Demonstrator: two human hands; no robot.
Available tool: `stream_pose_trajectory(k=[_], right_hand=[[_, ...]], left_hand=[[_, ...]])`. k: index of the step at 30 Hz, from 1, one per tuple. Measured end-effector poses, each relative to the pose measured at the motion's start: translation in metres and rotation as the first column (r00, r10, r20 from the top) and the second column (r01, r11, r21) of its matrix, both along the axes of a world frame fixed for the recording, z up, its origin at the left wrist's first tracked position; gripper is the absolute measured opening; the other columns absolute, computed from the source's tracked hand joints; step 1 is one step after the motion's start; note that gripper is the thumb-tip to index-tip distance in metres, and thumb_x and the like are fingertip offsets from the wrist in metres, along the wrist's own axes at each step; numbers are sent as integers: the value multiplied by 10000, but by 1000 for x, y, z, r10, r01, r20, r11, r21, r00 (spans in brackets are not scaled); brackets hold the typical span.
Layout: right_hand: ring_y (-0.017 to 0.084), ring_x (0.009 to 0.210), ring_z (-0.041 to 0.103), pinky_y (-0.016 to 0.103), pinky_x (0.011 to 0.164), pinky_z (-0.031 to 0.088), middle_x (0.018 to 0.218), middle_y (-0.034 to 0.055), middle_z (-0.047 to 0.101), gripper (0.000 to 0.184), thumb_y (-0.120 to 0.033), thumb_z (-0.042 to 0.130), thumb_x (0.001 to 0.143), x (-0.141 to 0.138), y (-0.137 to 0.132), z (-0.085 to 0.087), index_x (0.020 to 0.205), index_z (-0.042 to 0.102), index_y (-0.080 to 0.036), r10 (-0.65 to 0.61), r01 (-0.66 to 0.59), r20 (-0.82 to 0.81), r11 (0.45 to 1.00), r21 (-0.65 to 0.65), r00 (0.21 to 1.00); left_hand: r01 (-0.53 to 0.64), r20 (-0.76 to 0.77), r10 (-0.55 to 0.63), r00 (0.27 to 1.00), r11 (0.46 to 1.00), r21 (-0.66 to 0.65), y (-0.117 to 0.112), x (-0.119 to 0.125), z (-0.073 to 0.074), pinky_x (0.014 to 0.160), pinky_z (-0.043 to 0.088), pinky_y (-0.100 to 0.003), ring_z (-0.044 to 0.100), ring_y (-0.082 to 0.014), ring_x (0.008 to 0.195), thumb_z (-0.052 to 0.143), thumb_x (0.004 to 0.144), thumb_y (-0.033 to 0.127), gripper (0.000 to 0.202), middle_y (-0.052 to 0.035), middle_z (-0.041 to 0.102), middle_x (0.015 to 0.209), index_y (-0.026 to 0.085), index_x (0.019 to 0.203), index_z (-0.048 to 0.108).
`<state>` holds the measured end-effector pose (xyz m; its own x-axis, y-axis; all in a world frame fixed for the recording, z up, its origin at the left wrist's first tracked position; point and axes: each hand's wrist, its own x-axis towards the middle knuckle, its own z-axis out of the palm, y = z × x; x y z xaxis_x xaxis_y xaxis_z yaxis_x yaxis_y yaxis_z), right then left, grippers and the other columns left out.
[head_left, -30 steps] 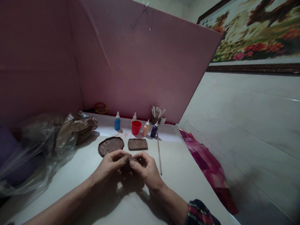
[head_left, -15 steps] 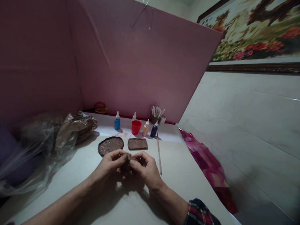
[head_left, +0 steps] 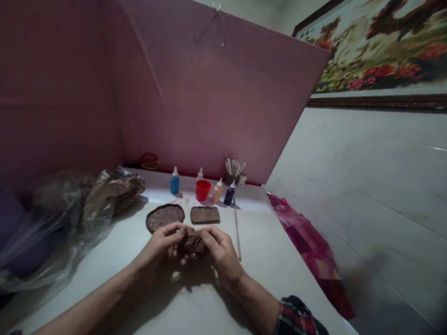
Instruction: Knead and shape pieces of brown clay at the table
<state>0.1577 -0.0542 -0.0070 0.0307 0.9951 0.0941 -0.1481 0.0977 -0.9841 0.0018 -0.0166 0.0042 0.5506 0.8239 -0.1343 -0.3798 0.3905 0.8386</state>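
A small lump of brown clay point(head_left: 192, 241) is pinched between both my hands just above the white table point(head_left: 264, 248). My left hand point(head_left: 161, 246) grips its left side with curled fingers. My right hand point(head_left: 222, 251) grips its right side, thumb on top. Just beyond my hands lie a round dotted clay disc point(head_left: 165, 217) and a flat rectangular clay slab point(head_left: 205, 214). A thin wooden stick point(head_left: 237, 230) lies to the right of my right hand.
Small paint bottles, blue point(head_left: 174, 180), orange point(head_left: 217, 191) and dark purple point(head_left: 229, 193), stand with a red cup point(head_left: 203, 189) and a tool holder point(head_left: 232, 172) at the back. A plastic bag of clay point(head_left: 96, 196) sits left. Pink foil point(head_left: 305, 245) lies right. A pink board point(head_left: 197, 87) walls the table.
My fingers have spread apart slightly, and the clay lump now shows more between them, stretched a bit wider. My arms stayed in place.
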Motion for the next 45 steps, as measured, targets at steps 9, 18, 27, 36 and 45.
stream_pose_trajectory(k=[9,18,27,36,45], right_hand=[[123,645,560,244,618,432,733,4,622,306,-377,721,718,-1,-1,3,880,605,-145,8,-10,84,1000,25,996],[127,642,556,249,622,426,710,2,620,264,-320,716,698,-1,-1,4,856,601,-142,-13,13,96,1000,-1,995],[126,656,551,249,628,426,724,14,619,276,-337,704,712,-1,-1,4,864,613,-126,-14,15,88,1000,-6,996],[122,722,562,245,682,441,814,24,633,243,-366,639,798,0,1,-2,915,637,-153,19,-22,-61,999,-43,998],[122,685,556,238,647,427,775,19,635,250,-288,680,722,2,2,-3,921,642,-143,40,-40,2,999,-4,999]], left_hand=[[0,-58,2,998,999,33,0,-1,-1,525,472,-255,595,-142,574,734,721,335,271,-49,650,718,142,889,642],[-46,-112,50,992,998,37,-2,2,0,503,429,-218,565,-111,541,751,702,347,297,-23,625,678,143,892,647],[12,-72,-9,997,999,39,0,0,-2,519,464,-262,579,-139,568,707,752,330,267,-43,634,705,131,909,625],[23,3,-23,1000,1000,2,2,-2,-1,498,456,-242,602,-149,587,670,785,304,239,-74,654,758,122,929,613],[25,0,-25,1000,999,23,2,-2,-2,488,468,-233,597,-137,560,667,789,315,237,-59,642,712,116,909,619]])
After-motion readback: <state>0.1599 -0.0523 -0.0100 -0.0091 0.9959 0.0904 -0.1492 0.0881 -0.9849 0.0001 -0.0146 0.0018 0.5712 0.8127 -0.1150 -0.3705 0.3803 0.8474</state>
